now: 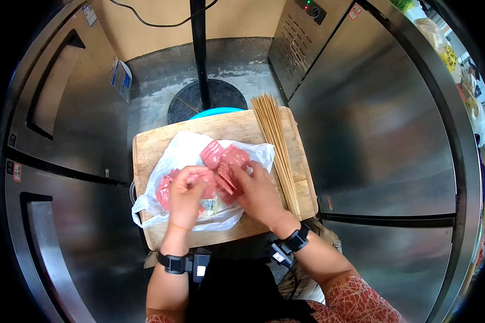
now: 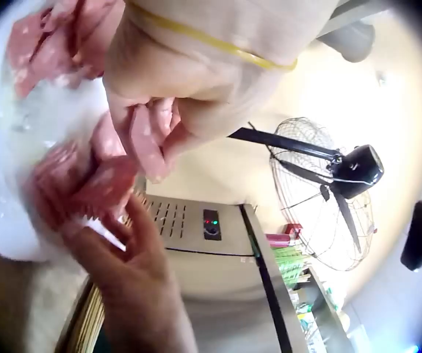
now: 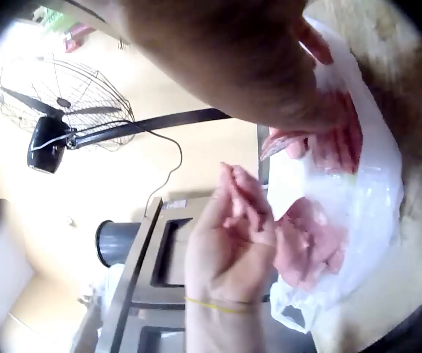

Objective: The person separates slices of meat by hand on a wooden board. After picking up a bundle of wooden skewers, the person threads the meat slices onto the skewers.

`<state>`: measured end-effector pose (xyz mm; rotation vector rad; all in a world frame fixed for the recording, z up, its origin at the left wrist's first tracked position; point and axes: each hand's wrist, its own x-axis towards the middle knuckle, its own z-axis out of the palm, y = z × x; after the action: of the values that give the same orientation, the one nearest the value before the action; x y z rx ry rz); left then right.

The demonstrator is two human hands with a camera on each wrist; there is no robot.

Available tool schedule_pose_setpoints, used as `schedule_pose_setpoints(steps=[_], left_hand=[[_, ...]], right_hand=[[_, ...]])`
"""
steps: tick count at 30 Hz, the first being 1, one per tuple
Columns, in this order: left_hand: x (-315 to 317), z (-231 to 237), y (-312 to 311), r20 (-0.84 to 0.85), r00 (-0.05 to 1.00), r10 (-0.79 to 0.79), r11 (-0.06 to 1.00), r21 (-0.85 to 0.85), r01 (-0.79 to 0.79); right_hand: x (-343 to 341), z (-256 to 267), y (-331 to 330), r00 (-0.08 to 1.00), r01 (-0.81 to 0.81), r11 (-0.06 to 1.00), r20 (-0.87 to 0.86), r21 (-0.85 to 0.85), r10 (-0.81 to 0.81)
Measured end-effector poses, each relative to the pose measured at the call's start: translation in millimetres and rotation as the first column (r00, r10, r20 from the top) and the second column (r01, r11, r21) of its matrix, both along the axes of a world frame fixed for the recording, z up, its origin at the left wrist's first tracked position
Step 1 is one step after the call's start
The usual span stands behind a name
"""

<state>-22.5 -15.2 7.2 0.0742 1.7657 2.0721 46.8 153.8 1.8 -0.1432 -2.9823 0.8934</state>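
1. Two bare hands work over pink meat slices (image 1: 213,155), which lie on a white plastic bag (image 1: 186,148) spread across a wooden cutting board (image 1: 231,125).
2. The left hand (image 1: 185,198) has its thumb and fingers drawn together, pinching a pink meat piece (image 2: 149,140). In the left wrist view this piece looks folded, its long axis nearly upright; in the head view it reaches rightward from the fingertips toward the other hand.
3. The right hand (image 1: 261,198) is partly curled, thumb and fingers gripping the side of a stack of slices (image 1: 224,171). How firmly it grips cannot be told.
4. The stack sits between the hands, touching the right fingers and near the left fingertips. Its slices overlap like shingles, and their ridged edges slant from upper left to lower right in the head view.
5. More slices lie just beyond the stack, farther from the person than either hand's fingertips. A loose heap of meat (image 1: 164,191) lies on the bag to the left of the left hand, its pieces pointing various ways.
6. A bundle of bamboo skewers (image 1: 279,153) lies along the board's right side, beyond the right hand. Its long axis runs away from the person, the far end leaning left and fanned slightly wider.
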Motion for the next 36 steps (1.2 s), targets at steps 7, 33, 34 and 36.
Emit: schedule_pose_setpoints(steps=[7,33,34,36], left_hand=[[-6.8,3.1,-46.4,-0.488,0.870,-0.077,0.812,-0.536,-0.229],[14.0,-25.1,24.2,0.239,0.971,-0.008,0.980,0.197,-0.040],[11.3,-29.8,22.4,0.304,0.947,-0.102,0.952,0.307,0.004],[13.3,-0.8,29.0,0.433,0.863,-0.261,0.890,0.454,0.041]], right_hand=[[-13.1,8.5,-8.0,0.974,-0.054,0.982,-0.207,0.183,0.092],[-12.4,-24.6,29.5,0.977,0.054,0.471,-0.051,-0.881,-0.206],[-5.4,3.5,36.2,0.996,0.081,0.298,0.067,-0.951,-0.058],[2.7,19.9,39.4,0.993,0.110,0.069,0.113,-0.992,0.038]])
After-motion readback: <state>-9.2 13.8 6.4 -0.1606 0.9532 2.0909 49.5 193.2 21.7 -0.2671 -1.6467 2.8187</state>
